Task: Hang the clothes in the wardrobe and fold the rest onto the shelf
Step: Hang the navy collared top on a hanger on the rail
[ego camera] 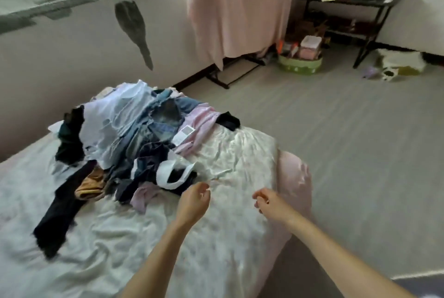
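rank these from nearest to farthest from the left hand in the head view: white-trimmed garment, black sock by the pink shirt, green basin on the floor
From the left hand:
1. White-trimmed garment, just beyond it at the pile's near edge.
2. Black sock, farther up the bed, to the right.
3. Green basin, across the floor by the curtain.

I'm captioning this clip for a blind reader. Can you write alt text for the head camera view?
A person's left hand and right hand hover, loosely curled and holding nothing, over a bed with a rumpled pale sheet. A pile of mixed clothes lies on the bed to the left. Beyond it, a pink curtain hangs by a cluttered dark table.
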